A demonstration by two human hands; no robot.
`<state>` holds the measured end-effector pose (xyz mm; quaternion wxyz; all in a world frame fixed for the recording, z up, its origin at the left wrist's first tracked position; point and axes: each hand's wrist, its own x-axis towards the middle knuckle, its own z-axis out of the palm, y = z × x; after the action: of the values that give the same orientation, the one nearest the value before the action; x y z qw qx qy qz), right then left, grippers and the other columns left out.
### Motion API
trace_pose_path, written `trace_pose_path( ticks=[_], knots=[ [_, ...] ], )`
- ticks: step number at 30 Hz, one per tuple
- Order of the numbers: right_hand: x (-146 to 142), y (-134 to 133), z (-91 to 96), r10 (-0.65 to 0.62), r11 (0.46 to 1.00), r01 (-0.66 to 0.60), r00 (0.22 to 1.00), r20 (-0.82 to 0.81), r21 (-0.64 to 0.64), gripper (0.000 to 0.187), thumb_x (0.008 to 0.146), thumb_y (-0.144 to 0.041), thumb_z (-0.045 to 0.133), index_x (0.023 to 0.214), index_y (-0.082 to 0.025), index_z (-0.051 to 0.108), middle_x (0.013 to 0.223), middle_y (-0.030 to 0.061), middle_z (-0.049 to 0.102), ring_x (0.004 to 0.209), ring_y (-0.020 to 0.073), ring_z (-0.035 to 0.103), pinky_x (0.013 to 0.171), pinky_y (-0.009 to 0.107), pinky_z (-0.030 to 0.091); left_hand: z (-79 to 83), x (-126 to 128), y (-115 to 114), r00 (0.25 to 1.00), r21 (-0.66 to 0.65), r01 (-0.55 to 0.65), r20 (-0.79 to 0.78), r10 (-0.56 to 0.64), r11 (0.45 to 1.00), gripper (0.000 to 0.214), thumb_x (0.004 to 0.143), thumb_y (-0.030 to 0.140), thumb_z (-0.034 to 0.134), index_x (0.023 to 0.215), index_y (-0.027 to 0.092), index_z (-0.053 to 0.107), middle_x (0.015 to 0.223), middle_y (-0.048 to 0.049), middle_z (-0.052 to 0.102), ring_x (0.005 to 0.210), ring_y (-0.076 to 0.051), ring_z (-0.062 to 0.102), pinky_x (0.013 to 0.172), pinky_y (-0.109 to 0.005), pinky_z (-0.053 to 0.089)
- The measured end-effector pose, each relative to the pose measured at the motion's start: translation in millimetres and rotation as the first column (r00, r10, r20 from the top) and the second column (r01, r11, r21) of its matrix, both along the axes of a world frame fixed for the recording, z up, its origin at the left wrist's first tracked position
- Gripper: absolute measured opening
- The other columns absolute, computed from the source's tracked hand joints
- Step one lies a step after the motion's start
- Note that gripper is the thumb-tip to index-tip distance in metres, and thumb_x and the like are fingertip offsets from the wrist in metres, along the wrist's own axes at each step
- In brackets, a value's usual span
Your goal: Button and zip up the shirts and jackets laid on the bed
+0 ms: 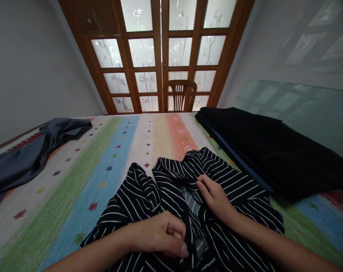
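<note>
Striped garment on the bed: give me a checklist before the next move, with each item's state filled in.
1. Striped garment lying on the bedspread: ok.
2. Left hand curled on a fold of the garment: ok.
3. Right hand on the garment's upper part: contact ok; whether it grips, cannot tell.
4. Garment spread flat: not ok, it is bunched through the middle.
5. Dark tie near the top of the garment: whether it is knotted, cannot tell.
6. Grey-blue cloth apart from the garment: ok.
</note>
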<state>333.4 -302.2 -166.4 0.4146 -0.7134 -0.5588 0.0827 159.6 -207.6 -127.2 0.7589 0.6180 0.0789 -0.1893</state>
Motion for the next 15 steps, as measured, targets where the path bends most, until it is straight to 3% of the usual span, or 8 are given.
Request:
trace_pose_path(
  ticks=[3, 5, 8, 11, 13, 15],
  knots=[
    [7, -1, 8.3, -0.107, 0.993, 0.113, 0.986, -0.125, 0.038, 0.021, 0.085, -0.031, 0.032, 0.070, -0.020, 0.041, 0.058, -0.0031, 0.042, 0.054, 0.0123, 0.044, 0.051, 0.023, 0.037, 2.6, 4, 8, 0.976, 0.022, -0.207, 0.068, 0.205, 0.978, 0.035, 0.064, 0.045, 0.057, 0.055, 0.016, 0.040, 0.041, 0.0094, 0.030, 0.036, -0.003, 0.020, 0.036, -0.020, 0.011],
    [5, -5, 17.1, -0.108, 0.990, 0.120, 0.983, -0.148, 0.075, 0.020, 0.085, -0.031, 0.032, 0.071, -0.021, 0.041, 0.058, -0.0035, 0.041, 0.053, 0.0118, 0.043, 0.050, 0.022, 0.037, 0.3, 8, 10, 0.921, 0.113, -0.386, 0.114, 0.373, 0.916, 0.032, 0.067, 0.042, 0.053, 0.055, 0.017, 0.037, 0.042, 0.0092, 0.031, 0.038, -0.004, 0.021, 0.038, -0.020, 0.012],
    [-13, -11, 29.7, 0.109, 0.989, -0.098, 0.989, -0.104, 0.108, 0.018, 0.085, -0.027, 0.033, 0.072, -0.020, 0.043, 0.065, -0.0011, 0.046, 0.061, 0.0123, 0.046, 0.056, 0.023, 0.040, -6.0, 13, 7, 0.833, 0.247, -0.553, 0.181, 0.522, 0.796, 0.029, 0.070, 0.041, 0.046, 0.057, 0.018, 0.036, 0.044, 0.0082, 0.033, 0.040, -0.005, 0.025, 0.040, -0.020, 0.017],
    [-41, -15, 34.2, 0.334, 0.942, -0.332, 0.942, -0.041, 0.051, 0.012, 0.083, -0.020, 0.036, 0.076, -0.019, 0.046, 0.081, 0.0033, 0.051, 0.074, 0.0138, 0.049, 0.066, 0.026, 0.042, -7.9, 11, 0, 0.825, 0.329, -0.564, 0.251, 0.506, 0.757, 0.033, 0.074, 0.048, 0.037, 0.058, 0.019, 0.036, 0.048, 0.0063, 0.034, 0.044, -0.007, 0.030, 0.043, -0.022, 0.025],
    [-55, -15, 33.3, 0.379, 0.925, -0.379, 0.925, -0.004, -0.018, 0.011, 0.081, -0.016, 0.038, 0.082, -0.019, 0.048, 0.088, 0.0051, 0.051, 0.078, 0.0143, 0.049, 0.069, 0.027, 0.043, -5.3, 7, -3, 0.858, 0.443, -0.514, 0.281, 0.431, 0.735, 0.039, 0.075, 0.052, 0.034, 0.056, 0.018, 0.040, 0.050, 0.0043, 0.035, 0.048, -0.010, 0.033, 0.047, -0.025, 0.028],
    [-63, -15, 33.1, 0.406, 0.912, -0.403, 0.913, 0.037, -0.074, 0.016, 0.079, -0.014, 0.040, 0.091, -0.018, 0.051, 0.094, 0.0063, 0.051, 0.084, 0.0153, 0.048, 0.074, 0.029, 0.044, -0.3, 5, -4, 0.877, 0.568, -0.476, 0.254, 0.407, 0.671, 0.042, 0.073, 0.054, 0.038, 0.052, 0.017, 0.043, 0.049, 0.0026, 0.037, 0.051, -0.012, 0.036, 0.050, -0.027, 0.030]
  ],
)
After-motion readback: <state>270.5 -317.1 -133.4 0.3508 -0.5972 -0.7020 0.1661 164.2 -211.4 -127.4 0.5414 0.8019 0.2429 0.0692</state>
